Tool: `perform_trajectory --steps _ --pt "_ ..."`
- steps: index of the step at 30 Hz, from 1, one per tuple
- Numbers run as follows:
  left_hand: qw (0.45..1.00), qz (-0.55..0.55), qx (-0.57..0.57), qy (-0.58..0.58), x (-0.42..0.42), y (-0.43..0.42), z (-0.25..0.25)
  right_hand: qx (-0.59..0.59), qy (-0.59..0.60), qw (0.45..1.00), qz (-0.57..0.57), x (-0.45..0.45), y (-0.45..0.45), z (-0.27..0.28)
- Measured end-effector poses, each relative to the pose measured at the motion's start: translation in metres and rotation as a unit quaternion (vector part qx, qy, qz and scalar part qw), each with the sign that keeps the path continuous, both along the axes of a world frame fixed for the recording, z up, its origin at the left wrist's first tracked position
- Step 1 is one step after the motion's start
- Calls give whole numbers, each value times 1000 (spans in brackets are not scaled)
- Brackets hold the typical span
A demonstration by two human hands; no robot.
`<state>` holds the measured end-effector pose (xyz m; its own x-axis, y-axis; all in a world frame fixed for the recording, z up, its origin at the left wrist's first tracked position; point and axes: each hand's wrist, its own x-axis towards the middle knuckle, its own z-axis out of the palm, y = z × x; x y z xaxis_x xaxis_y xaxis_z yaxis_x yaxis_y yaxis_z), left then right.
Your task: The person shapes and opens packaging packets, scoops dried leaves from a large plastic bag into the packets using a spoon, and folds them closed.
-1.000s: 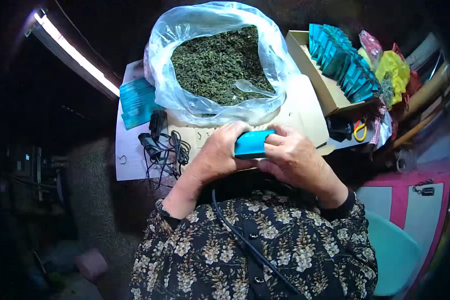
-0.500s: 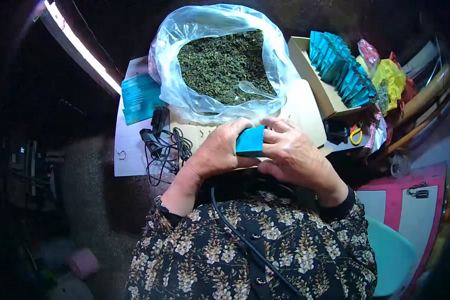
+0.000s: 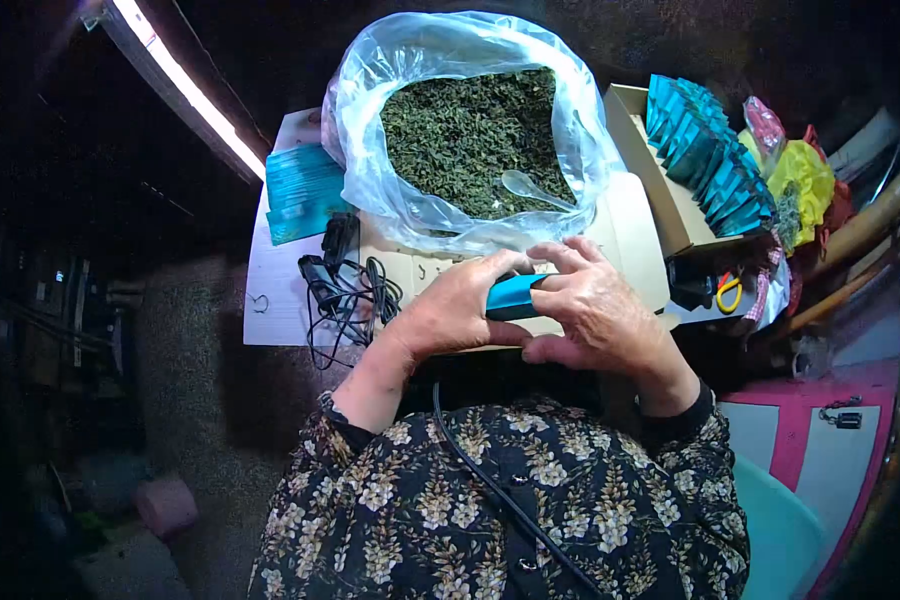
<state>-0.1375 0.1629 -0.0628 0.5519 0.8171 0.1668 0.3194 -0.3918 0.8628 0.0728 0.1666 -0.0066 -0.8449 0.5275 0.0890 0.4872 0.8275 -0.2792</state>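
A small teal packet (image 3: 511, 297) is held between my two hands, just in front of the clear plastic bag (image 3: 365, 190). My left hand (image 3: 458, 308) grips its left side, thumb below. On the other side, the fingers of my right hand (image 3: 602, 312) close on the packet's right end. Its opening, if any, cannot be made out. Dark green dried leaves, like tea (image 3: 470, 140), fill the bag, and a clear plastic spoon (image 3: 533, 188) lies on them. Beneath the bag and hands is a cardboard sheet (image 3: 625, 240).
A stack of flat teal packets (image 3: 305, 190) lies at the left, above black adapters and tangled cable (image 3: 355, 300). At the right, a cardboard box (image 3: 660, 205) holds several teal packets (image 3: 710, 150). Yellow-handled scissors (image 3: 730, 294) lie near it.
The packet has tilted, so less of its flat face shows between my hands. The whole view has shifted, with the table things now slightly further right.
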Motion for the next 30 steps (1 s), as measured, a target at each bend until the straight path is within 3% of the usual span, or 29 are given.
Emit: perform_trajectory --steps 5,10,14,17,21,26,30 --pt "999 -40 -5 16 -7 5 -3 -24 -62 998 -17 1 -3 6" --pt "997 -36 -66 -11 -9 6 1 42 -49 998 -10 3 -12 9" --pt "998 -23 -24 -56 -9 6 -4 56 -77 995 -23 5 -15 8" --pt "998 12 60 -34 -6 6 -3 60 -72 995 -30 6 -15 7" --pt "995 28 86 31 -5 7 -9 41 -87 994 -54 3 -12 10" --pt "994 26 105 16 -7 4 -6 44 -96 994 -14 0 -6 12" --pt "999 4 52 -4 -7 7 -2 50 -93 994 5 2 -4 17"
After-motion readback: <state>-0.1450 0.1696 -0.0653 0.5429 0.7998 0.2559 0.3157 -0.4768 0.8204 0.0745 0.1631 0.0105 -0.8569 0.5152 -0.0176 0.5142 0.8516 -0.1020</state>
